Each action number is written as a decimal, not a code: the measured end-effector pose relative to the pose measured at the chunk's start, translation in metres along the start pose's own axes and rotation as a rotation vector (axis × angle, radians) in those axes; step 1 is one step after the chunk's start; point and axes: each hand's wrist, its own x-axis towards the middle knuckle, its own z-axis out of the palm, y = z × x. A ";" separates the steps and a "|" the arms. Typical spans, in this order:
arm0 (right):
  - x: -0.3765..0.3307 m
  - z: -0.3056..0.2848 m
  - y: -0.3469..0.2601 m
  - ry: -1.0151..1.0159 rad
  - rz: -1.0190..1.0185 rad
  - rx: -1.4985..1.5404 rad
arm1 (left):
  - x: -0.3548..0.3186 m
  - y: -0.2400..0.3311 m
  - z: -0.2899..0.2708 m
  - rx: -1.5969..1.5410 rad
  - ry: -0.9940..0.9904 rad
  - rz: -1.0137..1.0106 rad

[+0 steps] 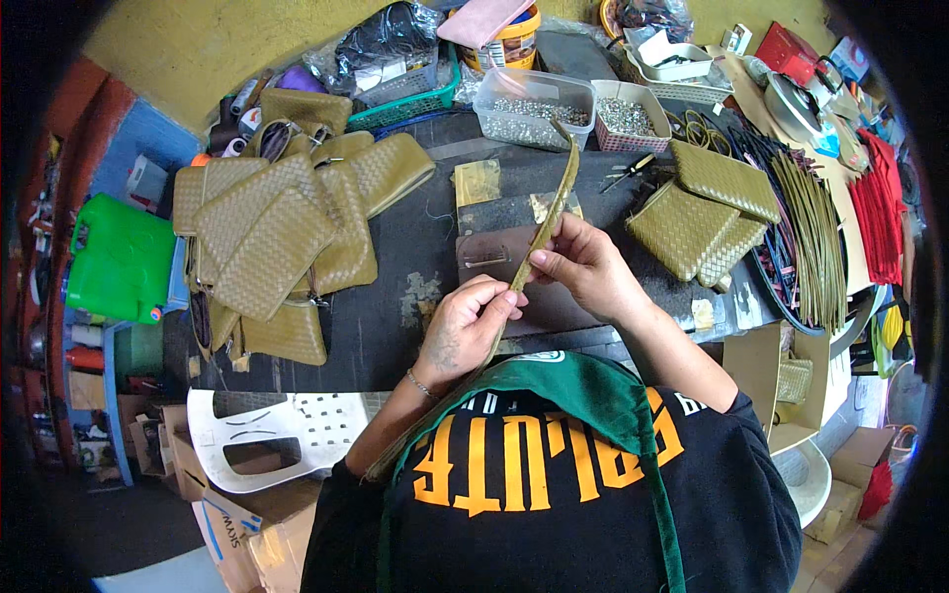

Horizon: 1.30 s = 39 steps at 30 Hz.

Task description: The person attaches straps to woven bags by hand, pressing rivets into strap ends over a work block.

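Several olive woven pouches [262, 232] lie at the frame's upper left, while at its centre our left hand [465, 326] and right hand [590, 272], nearly closed, pinch a narrow olive strap [549, 223] we judge light and pliable, best held flat between thumb and finger.

A worn, dark-topped table [395, 257] stands before a yellow wall [183, 54].
On the left, blue shelving [119, 425] stands over a dark floor [114, 529]; a white plastic chair [210, 415] with slotted openings sits by the table's near edge.
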 end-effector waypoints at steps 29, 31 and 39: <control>0.009 -0.074 -0.045 0.573 -0.132 0.161 | -0.025 -0.006 0.001 -0.040 -0.032 0.003; 0.008 -0.078 -0.046 0.551 -0.105 0.129 | -0.026 -0.005 0.005 -0.045 -0.008 0.012; -0.008 -0.100 -0.061 0.349 -0.117 0.249 | -0.038 0.024 0.027 0.932 0.312 0.321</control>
